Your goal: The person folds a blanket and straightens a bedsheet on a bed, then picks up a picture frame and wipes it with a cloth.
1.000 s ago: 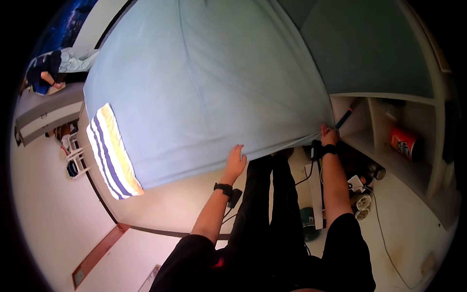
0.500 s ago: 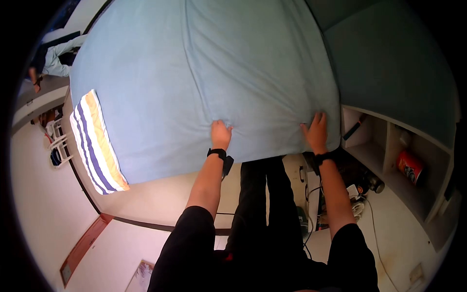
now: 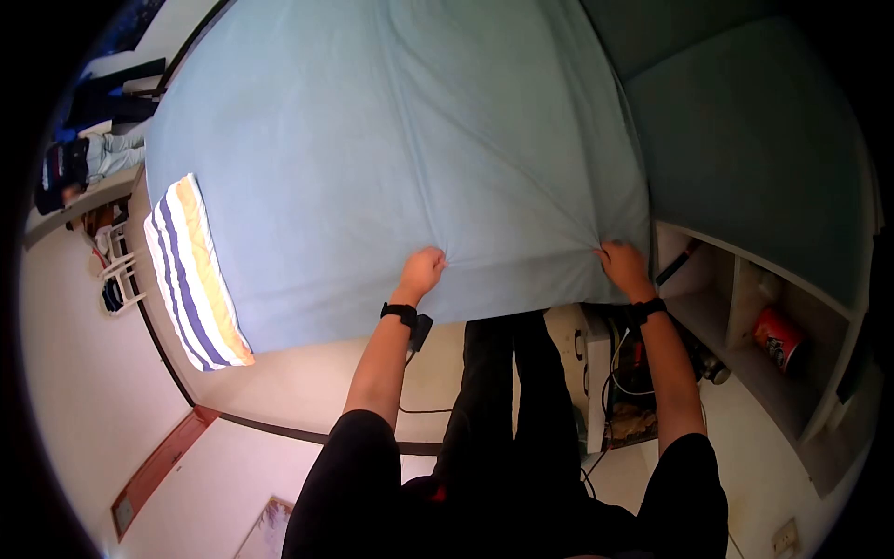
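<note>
A light blue bed sheet (image 3: 317,149) covers the bed in front of me. My left hand (image 3: 426,271) is closed on the sheet close to the bed's near edge, pinching up a bit of cloth. Further right, my right hand (image 3: 625,265) grips the sheet near the bed's right corner. Folds run from both hands toward the far side of the bed. A striped pillow (image 3: 197,279) in white, navy and yellow lies along the left edge of the bed. Each wrist has a black band.
Right of the bed stands a shelf unit (image 3: 729,298) with a red canister (image 3: 778,337) in it. Cables and small items lie on the floor beside my legs. A white chair (image 3: 118,265) is at the left. Another person (image 3: 102,160) is at the far left.
Both hands have gone from spread fingers on the sheet to closed grips and drawn slightly toward me. Creases between them and the far side have sharpened. The view has shifted slightly.
</note>
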Demonstrator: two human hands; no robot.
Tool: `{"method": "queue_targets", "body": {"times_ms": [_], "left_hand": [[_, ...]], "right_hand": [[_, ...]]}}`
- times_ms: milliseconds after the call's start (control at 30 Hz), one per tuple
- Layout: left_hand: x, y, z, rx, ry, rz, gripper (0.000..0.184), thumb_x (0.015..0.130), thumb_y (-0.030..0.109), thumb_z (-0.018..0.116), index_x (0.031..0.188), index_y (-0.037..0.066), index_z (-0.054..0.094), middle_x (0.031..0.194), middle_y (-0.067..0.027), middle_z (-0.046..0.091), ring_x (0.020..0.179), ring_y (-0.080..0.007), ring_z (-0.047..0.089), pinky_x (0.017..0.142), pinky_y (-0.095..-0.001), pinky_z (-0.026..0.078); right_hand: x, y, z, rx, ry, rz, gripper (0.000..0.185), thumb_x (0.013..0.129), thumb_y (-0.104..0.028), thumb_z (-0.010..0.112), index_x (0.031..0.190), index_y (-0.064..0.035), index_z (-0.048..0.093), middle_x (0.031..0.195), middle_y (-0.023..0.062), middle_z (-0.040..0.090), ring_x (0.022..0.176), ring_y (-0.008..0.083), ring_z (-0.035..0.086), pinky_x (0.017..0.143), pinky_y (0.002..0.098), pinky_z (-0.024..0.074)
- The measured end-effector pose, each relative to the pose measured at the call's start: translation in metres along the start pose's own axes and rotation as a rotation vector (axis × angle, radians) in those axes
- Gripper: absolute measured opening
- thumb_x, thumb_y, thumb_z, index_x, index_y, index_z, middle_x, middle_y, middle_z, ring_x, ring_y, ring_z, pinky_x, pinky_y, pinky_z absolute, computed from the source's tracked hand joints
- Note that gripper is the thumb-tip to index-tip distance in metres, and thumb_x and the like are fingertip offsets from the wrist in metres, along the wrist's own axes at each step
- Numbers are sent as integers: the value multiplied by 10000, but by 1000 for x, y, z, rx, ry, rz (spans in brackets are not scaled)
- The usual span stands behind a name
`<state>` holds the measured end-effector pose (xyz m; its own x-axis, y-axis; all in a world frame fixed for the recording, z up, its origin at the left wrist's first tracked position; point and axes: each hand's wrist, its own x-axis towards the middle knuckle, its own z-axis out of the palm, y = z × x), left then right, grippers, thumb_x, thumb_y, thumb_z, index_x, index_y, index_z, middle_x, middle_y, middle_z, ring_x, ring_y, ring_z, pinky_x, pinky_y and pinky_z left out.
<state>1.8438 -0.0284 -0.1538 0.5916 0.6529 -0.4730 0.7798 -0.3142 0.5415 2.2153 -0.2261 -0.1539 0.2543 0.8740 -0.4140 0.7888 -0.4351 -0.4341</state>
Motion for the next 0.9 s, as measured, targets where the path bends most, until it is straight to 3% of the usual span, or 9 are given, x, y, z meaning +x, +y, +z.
{"method": "queue_targets", "body": {"times_ms": [167,300,367,500,600,633,700,833,900], "left_hand": [[8,2,-7,185,-39,306,34,691,111,599,707,82,594,836,-74,578,835,-277,523,681,-374,444],[25,-1,22,379,-47,284,76,661,161,619,724,121,628,1104,-107,506,1071,-304,418,864,-421,393],[24,16,42,373,-101,90,133,665,212,618,774,145,653,1353,-180,260,1250,-390,191,988,-545,216],[0,71,61,350,-230,-43,228,670,258,616,880,185,668,1414,-237,74,1295,-438,25,988,-621,82],[-20,89,66,-32,-642,136,455,741,263,590,1188,223,513,1421,-231,72,1307,-400,77,1037,-507,139],[-18,91,68,-293,-732,216,527,767,269,580,1270,203,437,1416,-233,99,1306,-385,113,1052,-458,155],[-30,163,19,-285,-551,542,568,826,229,531,1331,95,309,1400,-216,191,1299,-332,193,1048,-377,197],[-102,378,-179,-640,-454,1034,437,871,214,447,1248,2,389,1298,-185,389,1241,-316,323,1020,-392,259],[-169,452,-252,-1400,-709,1237,323,871,186,408,1118,-2,494,1136,-171,510,1078,-339,471,944,-422,351]], "right_hand": [[-21,-4,-16,19,88,-19,263,827,-277,542,715,-40,566,611,167,546,589,348,539,541,417,429],[-23,49,45,65,-106,369,237,825,-246,521,773,-26,595,737,152,594,711,322,565,631,419,444],[-19,57,63,117,-100,484,218,826,-217,508,811,-25,609,808,154,611,768,317,570,671,409,451],[-15,44,76,-160,-237,513,232,821,-152,463,938,-2,596,982,202,584,895,335,551,793,421,433],[-25,29,91,-9,-138,635,292,783,-147,483,1000,34,555,1021,227,554,932,356,532,829,447,410],[-33,25,98,76,-194,471,318,760,-138,490,1020,37,538,1024,227,549,943,364,523,834,446,407],[-59,-10,63,239,-148,237,355,727,-109,489,1047,43,511,1021,231,544,962,378,506,842,445,401],[-129,-132,-50,447,493,-122,377,740,-61,467,1099,51,440,1116,254,466,1083,348,439,908,406,347],[-174,-152,-58,329,698,-50,312,759,-66,458,1053,36,475,1049,238,499,1022,361,467,871,402,376]]}}
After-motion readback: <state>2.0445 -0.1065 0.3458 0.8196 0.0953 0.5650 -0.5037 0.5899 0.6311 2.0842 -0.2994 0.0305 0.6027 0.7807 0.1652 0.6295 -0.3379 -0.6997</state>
